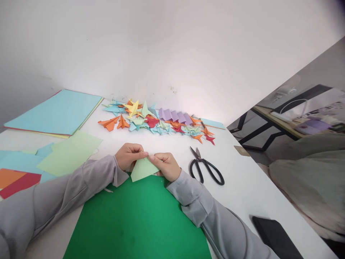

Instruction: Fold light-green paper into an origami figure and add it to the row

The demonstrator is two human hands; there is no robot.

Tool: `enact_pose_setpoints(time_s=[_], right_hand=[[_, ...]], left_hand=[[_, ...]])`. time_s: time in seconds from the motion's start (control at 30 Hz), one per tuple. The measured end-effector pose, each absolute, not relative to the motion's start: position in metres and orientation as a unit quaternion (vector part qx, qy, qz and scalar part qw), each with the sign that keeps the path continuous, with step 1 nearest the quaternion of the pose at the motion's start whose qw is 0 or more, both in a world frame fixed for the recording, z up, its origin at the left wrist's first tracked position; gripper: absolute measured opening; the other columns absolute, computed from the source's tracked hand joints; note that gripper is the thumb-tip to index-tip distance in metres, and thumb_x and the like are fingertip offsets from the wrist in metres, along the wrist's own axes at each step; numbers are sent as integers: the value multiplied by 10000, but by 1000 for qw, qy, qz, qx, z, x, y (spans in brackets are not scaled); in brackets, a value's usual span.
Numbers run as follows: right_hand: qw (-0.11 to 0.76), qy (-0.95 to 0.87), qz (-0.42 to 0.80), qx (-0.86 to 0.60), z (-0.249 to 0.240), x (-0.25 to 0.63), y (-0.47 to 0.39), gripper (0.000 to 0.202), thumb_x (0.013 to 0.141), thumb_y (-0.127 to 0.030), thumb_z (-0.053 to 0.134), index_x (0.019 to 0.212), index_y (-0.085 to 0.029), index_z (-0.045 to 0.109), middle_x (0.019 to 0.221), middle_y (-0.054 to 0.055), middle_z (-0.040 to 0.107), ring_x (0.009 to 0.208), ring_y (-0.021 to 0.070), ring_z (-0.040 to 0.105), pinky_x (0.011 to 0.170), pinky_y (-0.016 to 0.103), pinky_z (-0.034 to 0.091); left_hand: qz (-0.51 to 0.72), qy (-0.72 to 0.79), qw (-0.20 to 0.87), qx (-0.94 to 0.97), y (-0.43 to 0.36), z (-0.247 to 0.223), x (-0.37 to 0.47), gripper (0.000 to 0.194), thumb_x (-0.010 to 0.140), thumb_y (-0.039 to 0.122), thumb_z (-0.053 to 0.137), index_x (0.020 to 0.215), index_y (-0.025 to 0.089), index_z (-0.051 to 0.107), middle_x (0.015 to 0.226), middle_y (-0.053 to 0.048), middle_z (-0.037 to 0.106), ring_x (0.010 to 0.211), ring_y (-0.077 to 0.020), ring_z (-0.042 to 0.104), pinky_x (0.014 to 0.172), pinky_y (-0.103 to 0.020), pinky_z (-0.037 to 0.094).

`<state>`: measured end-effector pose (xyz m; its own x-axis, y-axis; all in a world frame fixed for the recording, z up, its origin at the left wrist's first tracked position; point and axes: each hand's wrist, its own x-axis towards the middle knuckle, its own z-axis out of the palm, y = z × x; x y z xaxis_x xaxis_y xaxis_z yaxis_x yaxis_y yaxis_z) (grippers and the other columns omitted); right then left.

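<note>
At the frame's centre, left hand (130, 157) and right hand (167, 166) pinch the light green paper (143, 169) with fingers, over the green sheet (134, 223). It seems a folding step; a neat crease needs careful aligning.

The near end of the green sheet (134, 219) is cut off by the bottom edge, as is the black phone-like object (277, 237). Most fingers of the left hand (131, 156) and right hand (167, 165) are hidden.
</note>
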<state>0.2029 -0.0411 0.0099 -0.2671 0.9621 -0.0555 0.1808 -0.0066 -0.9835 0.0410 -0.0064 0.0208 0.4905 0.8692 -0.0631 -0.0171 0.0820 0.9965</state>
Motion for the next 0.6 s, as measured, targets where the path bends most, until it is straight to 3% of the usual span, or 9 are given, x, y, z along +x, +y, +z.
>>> enact_pose_setpoints(time_s=[0.4, 0.6], right_hand=[[429, -541, 521, -502, 9, 205, -41, 566, 696, -605, 515, 347, -170, 425, 242, -51, 347, 238, 38, 260, 290, 200, 161], [443, -541, 549, -457, 3, 207, -35, 505, 735, -551, 515, 433, -147, 539, 348, -12, 499, 323, 59, 403, 337, 195, 305]], left_hand=[[391, 377, 683, 488, -4, 18, 41, 343, 549, 357, 724, 474, 119, 489, 396, 58, 403, 377, -46, 361, 387, -190, 247], [409, 365, 718, 429, -3, 21, 40, 267, 510, 319, 750, 596, 116, 601, 489, 22, 553, 460, -96, 501, 451, -218, 371]])
